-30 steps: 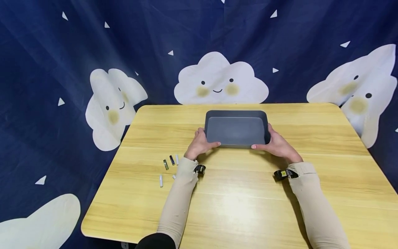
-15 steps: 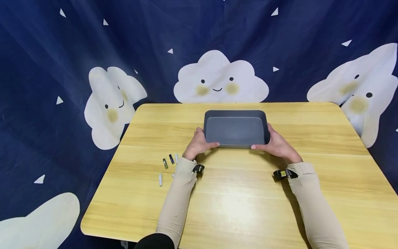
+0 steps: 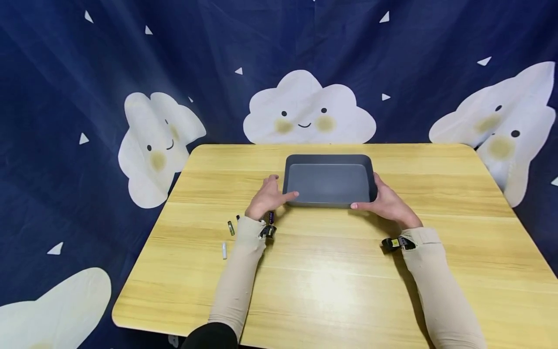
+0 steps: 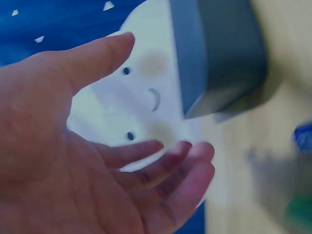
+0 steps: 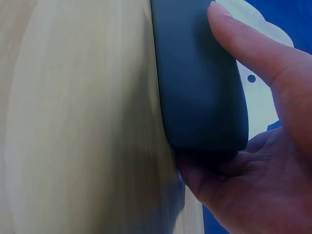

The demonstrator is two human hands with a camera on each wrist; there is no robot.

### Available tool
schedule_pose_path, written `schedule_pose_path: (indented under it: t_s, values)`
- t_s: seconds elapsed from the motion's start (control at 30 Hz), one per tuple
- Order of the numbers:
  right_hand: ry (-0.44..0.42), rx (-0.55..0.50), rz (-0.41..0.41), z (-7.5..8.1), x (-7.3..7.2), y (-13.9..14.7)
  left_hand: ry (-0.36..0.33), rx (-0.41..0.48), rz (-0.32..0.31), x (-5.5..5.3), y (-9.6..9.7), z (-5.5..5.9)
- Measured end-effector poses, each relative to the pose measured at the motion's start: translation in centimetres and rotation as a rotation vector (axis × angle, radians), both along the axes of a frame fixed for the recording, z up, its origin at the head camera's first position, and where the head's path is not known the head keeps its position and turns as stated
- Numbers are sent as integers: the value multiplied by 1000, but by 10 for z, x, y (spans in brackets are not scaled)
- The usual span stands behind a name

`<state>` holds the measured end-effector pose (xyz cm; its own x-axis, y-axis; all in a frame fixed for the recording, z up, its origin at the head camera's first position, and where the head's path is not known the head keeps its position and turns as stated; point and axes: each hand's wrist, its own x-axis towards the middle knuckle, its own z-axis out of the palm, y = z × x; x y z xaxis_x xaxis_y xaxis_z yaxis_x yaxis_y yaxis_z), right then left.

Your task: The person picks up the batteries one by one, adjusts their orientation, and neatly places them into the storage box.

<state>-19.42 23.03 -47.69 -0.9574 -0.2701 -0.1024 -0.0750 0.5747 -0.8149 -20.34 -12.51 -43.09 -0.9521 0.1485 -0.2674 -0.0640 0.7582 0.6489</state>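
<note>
A shallow grey tray (image 3: 329, 183) with raised walls sits near the far side of the table. At its right front corner my right hand (image 3: 385, 202) grips the wall, thumb on the front side and the other fingers around the end; the right wrist view shows the tray's corner (image 5: 202, 97) between thumb and fingers. My left hand (image 3: 266, 198) is beside the left front corner, fingers spread. In the left wrist view that hand (image 4: 63, 131) is apart from the tray wall (image 4: 234, 58) and holds nothing.
Small batteries lie left of the tray: a green one (image 3: 231, 228), a white one (image 3: 224, 250), and a dark one (image 3: 271, 217) by my left wrist. My left sleeve (image 3: 237, 278) partly covers others. A blue curtain (image 3: 218, 39) with clouds hangs behind the table.
My left hand has let go of the tray's left corner and moved left and slightly toward me. A dark battery now shows right of that wrist. The right hand keeps its grip.
</note>
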Motion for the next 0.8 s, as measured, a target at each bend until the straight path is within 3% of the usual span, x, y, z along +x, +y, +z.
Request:
schedule_pose_path:
  t_s: [0.1,0.23,0.43,0.63,0.8]
  values:
    - [-7,12,2,0,-1,-2,74,15,-25,3,-20,13]
    - [-19,32,1,0,-2,-4,221,15,-105,11,-50,29]
    - [-24,20,-3,1,-2,-4,362,-28,-190,33,-93,40]
    - [-37,-3,-8,2,0,-3,409,-105,-193,48,-127,33]
    - [-38,-19,-6,1,-2,-3,366,-130,-258,51,-137,15]
